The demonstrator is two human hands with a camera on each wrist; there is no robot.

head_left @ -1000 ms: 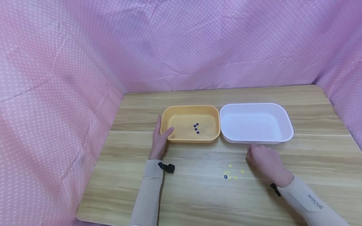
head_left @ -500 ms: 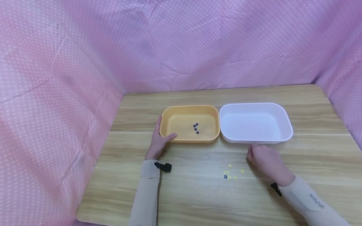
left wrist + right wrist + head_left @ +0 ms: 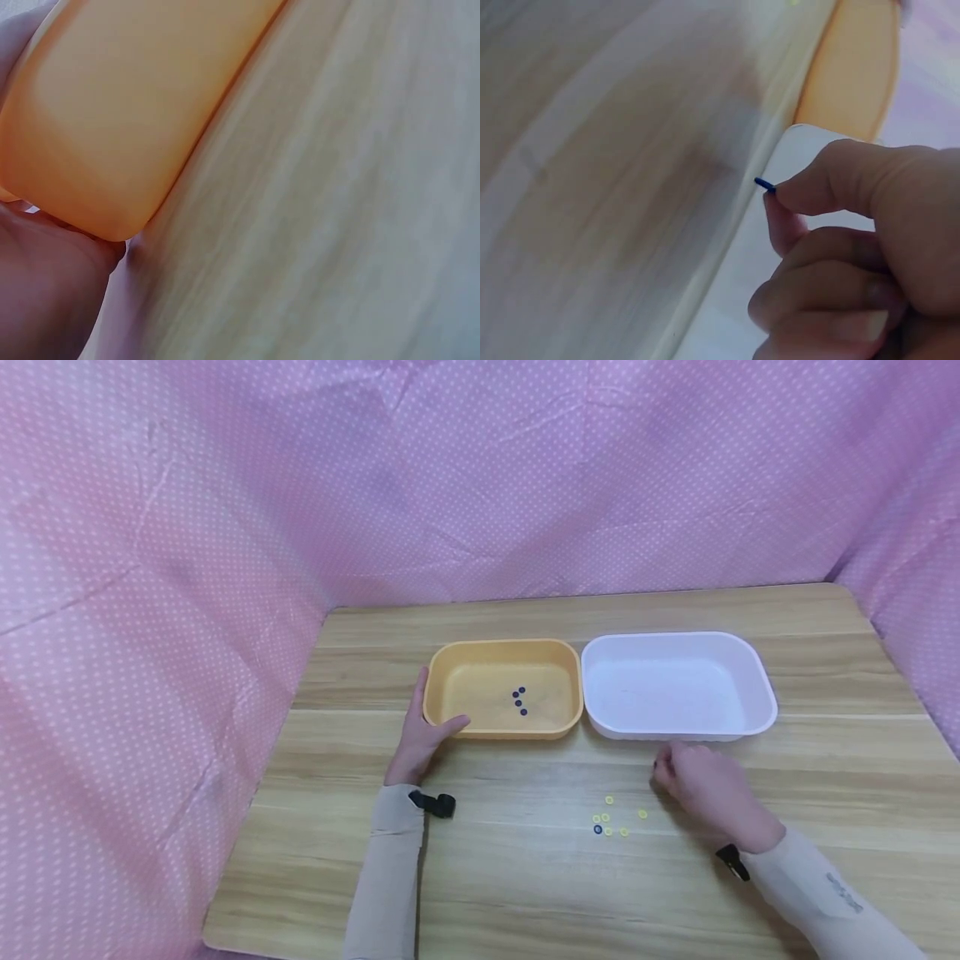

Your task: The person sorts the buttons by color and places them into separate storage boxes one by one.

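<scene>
Wooden desk (image 3: 510,893) below; white tray (image 3: 675,693) right of centre; orange tray (image 3: 480,685) beside it, corner in the grip of the left hand (image 3: 417,737), thumb lowered since a second ago. Lower right, the right hand (image 3: 708,787) pinches a blue piece (image 3: 764,184), in neither tray yet.

Orange tub (image 3: 480,681), seemingly blue piece (image 3: 765,184), polka-dot drape (image 3: 487,485)

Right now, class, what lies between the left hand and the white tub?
The orange tub, with small dark-blue pieces inside, as the head view shows.
</scene>
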